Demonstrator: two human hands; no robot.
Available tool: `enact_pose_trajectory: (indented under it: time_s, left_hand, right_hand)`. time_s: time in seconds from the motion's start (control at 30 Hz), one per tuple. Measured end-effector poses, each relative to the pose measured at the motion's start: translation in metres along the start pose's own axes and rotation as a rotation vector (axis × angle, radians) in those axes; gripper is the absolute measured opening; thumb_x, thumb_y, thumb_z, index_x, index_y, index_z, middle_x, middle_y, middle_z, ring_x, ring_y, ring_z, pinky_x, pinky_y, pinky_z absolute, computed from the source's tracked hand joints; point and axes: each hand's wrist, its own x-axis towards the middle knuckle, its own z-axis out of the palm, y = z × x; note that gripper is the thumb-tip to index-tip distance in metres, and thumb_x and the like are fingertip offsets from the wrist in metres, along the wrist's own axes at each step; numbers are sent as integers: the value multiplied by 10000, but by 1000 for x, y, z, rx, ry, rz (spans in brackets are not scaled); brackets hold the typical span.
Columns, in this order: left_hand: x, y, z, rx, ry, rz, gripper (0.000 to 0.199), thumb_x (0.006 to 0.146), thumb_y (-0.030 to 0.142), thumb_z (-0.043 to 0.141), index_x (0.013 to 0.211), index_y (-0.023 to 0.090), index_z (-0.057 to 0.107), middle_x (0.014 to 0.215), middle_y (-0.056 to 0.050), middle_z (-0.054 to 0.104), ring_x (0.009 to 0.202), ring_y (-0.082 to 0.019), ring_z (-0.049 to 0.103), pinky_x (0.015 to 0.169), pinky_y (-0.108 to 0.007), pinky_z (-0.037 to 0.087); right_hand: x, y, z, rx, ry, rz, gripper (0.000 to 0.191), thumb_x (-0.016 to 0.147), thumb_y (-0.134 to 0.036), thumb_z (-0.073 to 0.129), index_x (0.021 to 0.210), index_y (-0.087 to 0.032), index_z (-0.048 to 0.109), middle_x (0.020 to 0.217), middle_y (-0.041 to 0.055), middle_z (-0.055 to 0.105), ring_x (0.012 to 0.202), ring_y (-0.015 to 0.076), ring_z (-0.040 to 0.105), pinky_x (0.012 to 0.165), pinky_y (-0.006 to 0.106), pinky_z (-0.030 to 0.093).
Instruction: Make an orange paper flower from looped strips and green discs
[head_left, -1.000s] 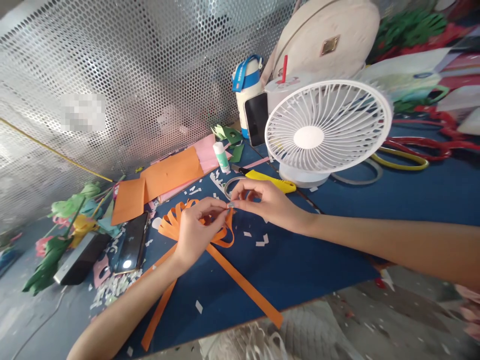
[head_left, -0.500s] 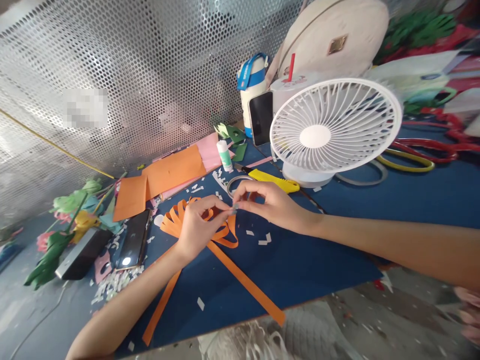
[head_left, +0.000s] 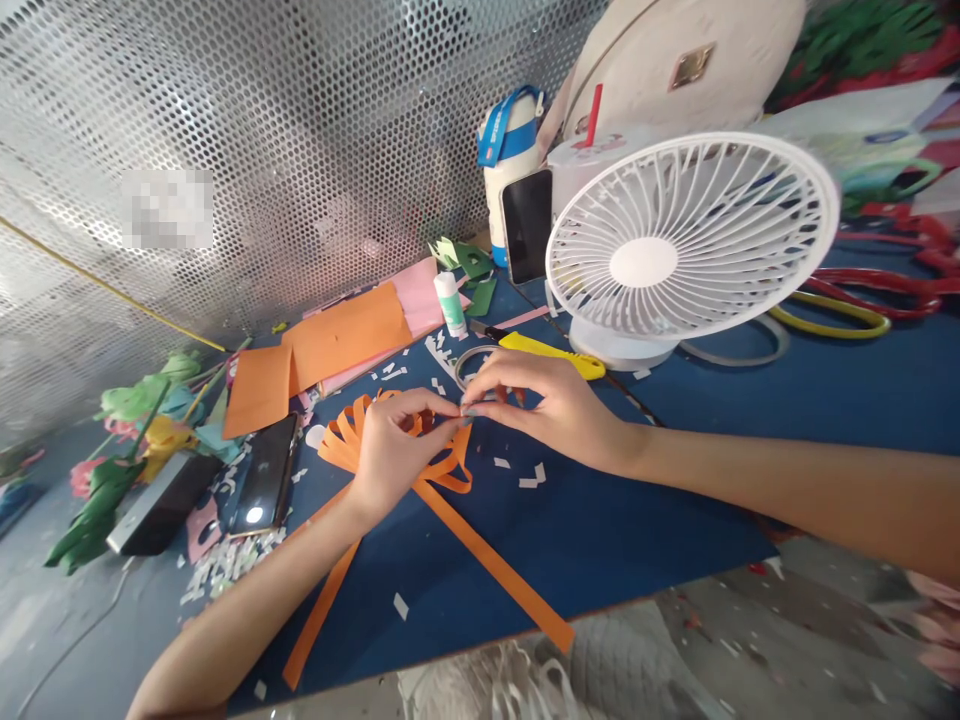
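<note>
Above an orange paper-strip bow (head_left: 341,435), my left hand (head_left: 397,445) pinches with thumb and forefinger. The fingertips of my right hand (head_left: 559,405) meet them in a pinch from the right. Whatever lies between the fingertips is too small to make out. Just under them an orange strip end shows, but I cannot tell if it is held. The bow's loops fan out around and behind my left hand, which covers its middle. Two long orange tails, one of them the right tail (head_left: 495,565), run toward the table's front edge. A roll of tape (head_left: 461,368) lies behind my right fingers.
Behind my right hand are a yellow utility knife (head_left: 551,355) and a white fan (head_left: 643,262). A glue stick (head_left: 450,305), orange paper (head_left: 349,335) and a phone (head_left: 266,478) lie farther left. White paper scraps (head_left: 529,482) dot the blue table (head_left: 637,530). A perforated metal panel (head_left: 300,150) stands behind.
Both hands stay pinched together over the bow, with the right fingers slightly shifted. The view has tilted a little, so the fan and bag appear farther right.
</note>
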Motion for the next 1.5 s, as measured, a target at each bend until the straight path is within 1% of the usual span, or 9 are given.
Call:
enact_pose_trajectory:
  time_s: [0.13, 0.23, 0.33, 0.47, 0.67, 0.9, 1.07, 1.3, 1.5]
  left_hand:
    - [-1, -2, -1, 57, 19, 29, 70, 759, 182, 711, 705, 203, 749, 713, -33, 728, 597, -142, 575, 543, -250, 455]
    - [-3, -5, -1, 149, 25, 77, 76, 777, 175, 709, 745, 220, 761, 754, -35, 745, 650, -167, 616, 597, -276, 481]
    - [-6, -7, -2, 259, 28, 143, 82, 800, 191, 707, 786, 244, 768, 788, -33, 750, 684, -185, 630, 638, -304, 495]
    - [-6, -7, -3, 295, 26, 175, 81, 811, 203, 701, 801, 249, 766, 793, -31, 747, 687, -190, 633, 646, -307, 500]
    - [-4, -5, -3, 258, 1, 137, 107, 802, 164, 689, 770, 239, 757, 781, -21, 753, 713, -191, 661, 659, -300, 497]
    - [-2, -1, -3, 167, -16, 75, 120, 783, 132, 679, 754, 222, 754, 761, -8, 749, 620, -145, 607, 607, -261, 482]
    - [0, -1, -4, 166, -17, 60, 115, 779, 131, 680, 750, 216, 751, 746, -6, 739, 599, -136, 573, 580, -255, 459]
    - [1, 0, -5, 156, -32, 50, 96, 778, 141, 680, 741, 202, 743, 737, -4, 733, 583, -120, 546, 564, -240, 432]
    - [1, 0, -5, 144, -54, 40, 92, 775, 139, 674, 735, 193, 737, 738, -4, 736, 591, -115, 550, 575, -224, 442]
  right_hand:
    - [0, 3, -2, -154, -24, -86, 180, 957, -326, 583, 899, -248, 735, 887, 27, 717, 839, 162, 656, 714, 296, 477]
    - [0, 3, -3, -294, -50, -148, 202, 974, -323, 560, 916, -242, 737, 893, 24, 726, 818, 159, 660, 679, 293, 456]
    - [-1, 1, -3, -417, -76, -213, 242, 996, -313, 516, 919, -235, 732, 900, 26, 729, 811, 164, 650, 676, 303, 436]
    - [-1, 1, -3, -516, -97, -245, 293, 1015, -262, 443, 920, -239, 719, 912, 28, 723, 816, 164, 638, 679, 301, 413]
    - [-2, 4, -2, -493, -127, -246, 291, 1019, -221, 394, 942, -220, 674, 927, 48, 698, 837, 165, 626, 676, 281, 409]
    - [-3, 8, 0, -434, -128, -252, 242, 1015, -190, 384, 962, -192, 620, 920, 54, 685, 827, 159, 628, 654, 262, 410]
    - [-2, 8, 1, -418, -138, -253, 215, 1003, -176, 396, 971, -185, 609, 926, 58, 683, 817, 164, 630, 652, 264, 408]
    - [-2, 8, 0, -400, -132, -257, 197, 1013, -240, 427, 967, -186, 611, 912, 51, 677, 809, 162, 622, 655, 259, 410]
    - [-2, 11, 1, -406, -131, -287, 205, 1024, -211, 412, 959, -193, 605, 896, 38, 673, 808, 146, 614, 655, 240, 398]
